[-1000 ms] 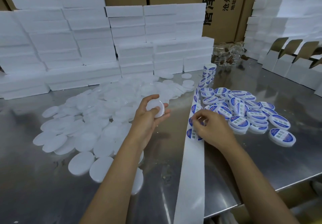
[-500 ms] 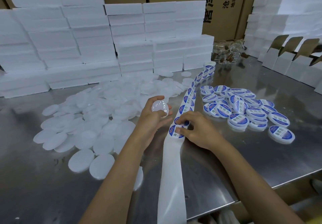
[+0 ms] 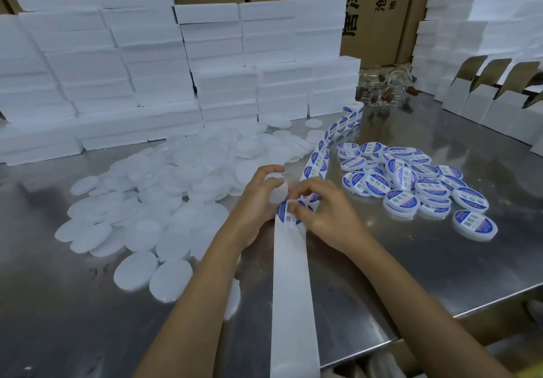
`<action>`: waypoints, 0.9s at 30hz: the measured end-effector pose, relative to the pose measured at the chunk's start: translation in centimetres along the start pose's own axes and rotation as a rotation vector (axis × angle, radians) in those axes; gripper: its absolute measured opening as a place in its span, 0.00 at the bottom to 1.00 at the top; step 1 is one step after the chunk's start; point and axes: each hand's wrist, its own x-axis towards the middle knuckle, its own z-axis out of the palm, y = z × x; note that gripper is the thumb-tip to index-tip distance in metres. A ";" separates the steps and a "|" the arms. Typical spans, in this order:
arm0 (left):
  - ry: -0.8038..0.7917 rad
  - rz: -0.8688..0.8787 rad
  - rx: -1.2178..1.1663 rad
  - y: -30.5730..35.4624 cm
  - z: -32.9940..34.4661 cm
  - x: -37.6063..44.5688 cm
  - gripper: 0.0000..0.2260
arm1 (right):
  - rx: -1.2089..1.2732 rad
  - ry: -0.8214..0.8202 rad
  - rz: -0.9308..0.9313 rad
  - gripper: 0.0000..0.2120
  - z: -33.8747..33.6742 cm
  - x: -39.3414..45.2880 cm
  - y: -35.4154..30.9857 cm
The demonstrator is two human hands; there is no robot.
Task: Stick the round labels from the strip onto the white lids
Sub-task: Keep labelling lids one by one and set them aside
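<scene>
Round label [image 3: 289, 212] half-peeled at strip [image 3: 292, 283] end, pinched by right hand [image 3: 323, 210]. Left hand [image 3: 258, 198] gripped blank white lid [image 3: 277, 191] just beside it, above surface [image 3: 411, 260]. Label not yet on lid. Labelled lids [image 3: 411, 183] heaped right, perhaps two dozen done. Far larger heap of blank lids [image 3: 164, 195] left; roll [image 3: 352, 114] well stocked. Judged early stage.

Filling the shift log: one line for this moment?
left hand holds lid | right hand pinches label | strip
</scene>
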 end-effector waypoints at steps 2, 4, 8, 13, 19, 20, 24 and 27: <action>0.008 -0.005 0.017 0.0 -0.1 0.2 0.10 | 0.261 0.077 0.097 0.04 -0.3 0.1 -0.5; -0.001 -0.047 -0.071 0.0 -0.1 0.2 0.09 | 0.527 0.152 0.194 0.06 -0.8 0.2 -0.8; -0.032 -0.140 -0.288 0.2 -0.8 0.0 0.12 | 0.654 0.138 0.283 0.10 -1.3 1.2 -0.9; -0.028 -0.185 -0.585 0.2 -1.3 -0.2 0.20 | 0.560 0.043 0.312 0.13 1.0 2.8 -1.6; 0.007 -0.202 -0.656 0.6 -1.0 -0.1 0.20 | 0.470 0.051 0.253 0.14 1.9 3.0 -1.4; 0.004 -0.195 -0.636 0.7 -0.8 -0.2 0.20 | 0.468 0.058 0.246 0.14 2.0 2.9 -1.3; 0.013 -0.174 -0.585 0.8 -0.1 -0.3 0.21 | 0.409 0.077 0.246 0.15 2.4 2.9 -1.2; 0.017 -0.163 -0.576 0.9 0.0 -0.3 0.20 | 0.373 0.097 0.242 0.16 2.4 3.0 -1.2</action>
